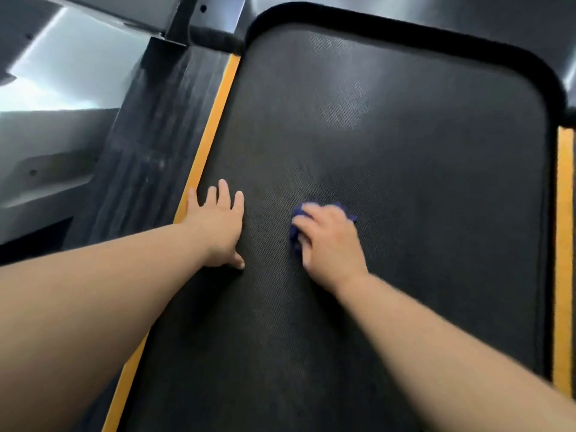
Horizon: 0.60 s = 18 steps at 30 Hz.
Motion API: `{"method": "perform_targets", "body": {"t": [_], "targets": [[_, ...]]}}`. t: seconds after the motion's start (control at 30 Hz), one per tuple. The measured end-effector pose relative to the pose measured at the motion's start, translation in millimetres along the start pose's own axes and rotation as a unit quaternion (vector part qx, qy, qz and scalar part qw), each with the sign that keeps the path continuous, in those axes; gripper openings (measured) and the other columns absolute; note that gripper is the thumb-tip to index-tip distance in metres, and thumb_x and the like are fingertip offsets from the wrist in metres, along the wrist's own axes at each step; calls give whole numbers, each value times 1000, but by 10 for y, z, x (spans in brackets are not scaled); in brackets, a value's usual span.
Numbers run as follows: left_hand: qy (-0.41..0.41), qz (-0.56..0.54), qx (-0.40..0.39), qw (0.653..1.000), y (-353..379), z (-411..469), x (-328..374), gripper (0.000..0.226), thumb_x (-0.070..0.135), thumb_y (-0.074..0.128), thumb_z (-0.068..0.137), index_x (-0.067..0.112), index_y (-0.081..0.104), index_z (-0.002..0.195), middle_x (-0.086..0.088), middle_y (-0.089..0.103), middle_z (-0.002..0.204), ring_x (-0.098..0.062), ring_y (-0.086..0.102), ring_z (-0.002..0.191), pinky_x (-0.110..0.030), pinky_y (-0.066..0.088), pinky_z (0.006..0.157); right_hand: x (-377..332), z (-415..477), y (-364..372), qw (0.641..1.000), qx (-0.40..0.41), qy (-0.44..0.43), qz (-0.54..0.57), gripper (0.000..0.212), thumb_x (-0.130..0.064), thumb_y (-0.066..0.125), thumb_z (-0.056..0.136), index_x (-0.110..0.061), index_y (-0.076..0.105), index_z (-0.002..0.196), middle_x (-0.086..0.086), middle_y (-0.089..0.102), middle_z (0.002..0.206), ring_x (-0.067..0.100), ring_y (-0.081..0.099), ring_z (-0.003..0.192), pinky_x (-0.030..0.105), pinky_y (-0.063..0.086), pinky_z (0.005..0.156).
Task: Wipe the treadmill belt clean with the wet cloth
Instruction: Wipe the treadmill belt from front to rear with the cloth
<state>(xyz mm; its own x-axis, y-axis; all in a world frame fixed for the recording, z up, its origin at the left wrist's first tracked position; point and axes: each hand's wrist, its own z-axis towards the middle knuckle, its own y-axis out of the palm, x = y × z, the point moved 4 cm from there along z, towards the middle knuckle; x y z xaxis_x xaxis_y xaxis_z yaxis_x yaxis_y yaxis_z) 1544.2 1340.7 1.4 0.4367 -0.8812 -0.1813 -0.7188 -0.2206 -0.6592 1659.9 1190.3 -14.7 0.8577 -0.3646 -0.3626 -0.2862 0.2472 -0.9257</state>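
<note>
The dark textured treadmill belt (389,182) fills most of the view. My right hand (330,238) holds a bunched blue cloth (296,226) and presses it on the belt near its middle; only the cloth's edges show past the fingers. My left hand (218,222) lies flat with straight fingers on the belt's left side, its little finger at the orange stripe. A paler streaked patch shows on the belt farther ahead.
An orange stripe (215,126) and a black ribbed side rail (149,145) run along the belt's left. Another orange stripe (564,244) borders the right. The black front cover (405,26) curves around the belt's far end. A grey floor lies to the left.
</note>
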Motion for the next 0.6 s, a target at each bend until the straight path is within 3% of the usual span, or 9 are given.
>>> {"method": "perform_targets", "body": {"t": [0.13, 0.23, 0.27, 0.4, 0.53, 0.6], "targets": [[-8, 30, 18, 999, 37, -10, 16, 131, 76, 64, 64, 8, -8, 150, -27, -6, 154, -39, 8, 144, -63, 7, 111, 373, 655, -105, 992, 16, 115, -53, 21, -21, 60, 81, -15, 69, 99, 4, 60, 119, 32, 51, 103, 40, 45, 79], [10, 53, 89, 995, -241, 34, -80, 103, 74, 58, 71, 15, 23, 147, -17, 32, 145, -30, 46, 126, -61, 11, 112, 125, 294, -94, 998, 9, 43, -52, 16, -22, 61, 77, -16, 67, 90, 3, 62, 108, 30, 53, 92, 41, 49, 71], [15, 48, 112, 992, -336, 52, -118, 98, 74, 58, 72, 18, 26, 146, -13, 36, 142, -28, 48, 123, -62, 11, 112, 6, 58, -35, 999, -4, 16, -36, 19, -24, 60, 76, -16, 67, 92, 2, 63, 110, 29, 54, 92, 40, 49, 72], [15, 16, 76, 997, -302, 223, -161, 124, 75, 65, 63, 21, -4, 151, -11, -7, 158, -27, 4, 146, -74, 9, 102, -117, -268, 47, 999, -7, -32, 17, 24, -23, 59, 76, -17, 70, 96, 1, 65, 117, 28, 58, 95, 40, 50, 74], [24, 12, 79, 996, -185, 265, -148, 124, 74, 62, 66, 21, -10, 150, -9, -16, 157, -27, -7, 146, -77, 7, 100, 259, 579, -82, 997, 46, 47, -28, 19, -20, 63, 74, -16, 71, 90, 3, 66, 111, 31, 58, 96, 40, 52, 74], [15, 9, 83, 996, -201, 286, -166, 126, 73, 64, 65, 24, -16, 149, -9, -18, 157, -28, -12, 146, -77, 7, 100, 391, 859, -94, 995, 36, 80, -39, 16, -18, 64, 74, -15, 70, 89, 2, 65, 110, 31, 56, 98, 42, 51, 75]]}}
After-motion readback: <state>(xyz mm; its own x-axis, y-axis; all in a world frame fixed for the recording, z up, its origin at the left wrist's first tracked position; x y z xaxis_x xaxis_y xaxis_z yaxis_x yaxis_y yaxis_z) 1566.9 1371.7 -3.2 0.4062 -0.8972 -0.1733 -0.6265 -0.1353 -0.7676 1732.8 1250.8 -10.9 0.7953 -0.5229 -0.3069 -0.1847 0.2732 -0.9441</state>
